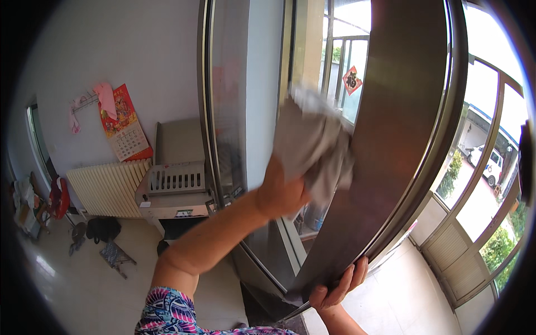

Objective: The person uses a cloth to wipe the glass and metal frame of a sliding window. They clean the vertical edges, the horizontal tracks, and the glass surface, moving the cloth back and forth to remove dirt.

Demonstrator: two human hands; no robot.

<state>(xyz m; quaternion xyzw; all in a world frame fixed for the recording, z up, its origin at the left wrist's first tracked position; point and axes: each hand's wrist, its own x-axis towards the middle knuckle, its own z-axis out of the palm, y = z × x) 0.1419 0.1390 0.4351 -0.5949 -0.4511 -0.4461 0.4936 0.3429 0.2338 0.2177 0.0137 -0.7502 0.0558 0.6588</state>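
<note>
My left hand (284, 192) is wrapped around a grey cloth (318, 146), which is blurred. The cloth lies over the glass and the inner edge of the wide brown metal stile (393, 117) of a glazed door. Lower down, my right hand (341, 287) grips the outer edge of that stile near its foot, thumb on the near face and fingers at the edge. Through the glass, a red paper decoration (352, 81) with a character shows above the cloth. Part of my left fingers is hidden by the cloth.
Left of the door stand a metal stove-like appliance (176, 180) and a cream radiator (111, 186). A calendar (123, 125) and a pink towel (105, 98) hang on the wall. A small folding stool (115, 255) is on the tiled floor. Framed windows (473, 176) run along the right.
</note>
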